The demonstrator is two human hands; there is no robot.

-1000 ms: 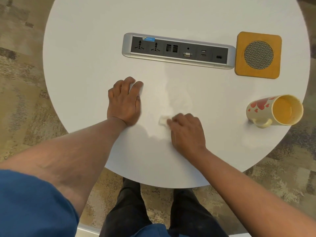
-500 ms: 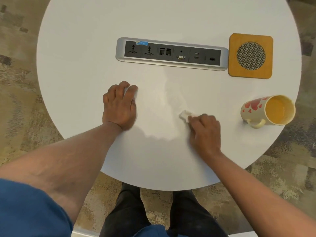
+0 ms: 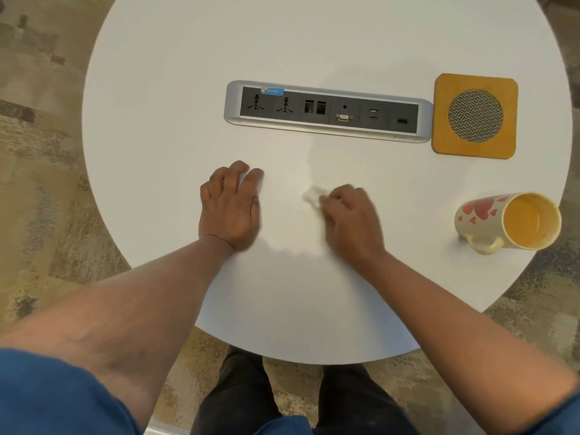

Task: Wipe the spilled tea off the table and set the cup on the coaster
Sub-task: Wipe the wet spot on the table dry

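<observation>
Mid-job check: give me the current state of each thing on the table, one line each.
Cup: on its side, off the coaster, mouth toward the table edge.
Coaster: flat, nothing on it.
Tissue: crumpled, pressed on the spill.
Spill: faint wet smear, not fully wiped.
Right hand: grip shut on the tissue.
Left hand: flat on the table, open.
Socket panel: nothing plugged in.

One round white table (image 3: 188, 89) held one socket panel (image 3: 328, 111), one square wooden coaster (image 3: 445, 89), one heart-patterned mug (image 3: 489, 218) and one crumpled tissue (image 3: 312, 197). Two hands were there: the left hand (image 3: 230, 211) and the right hand (image 3: 351, 224).
</observation>
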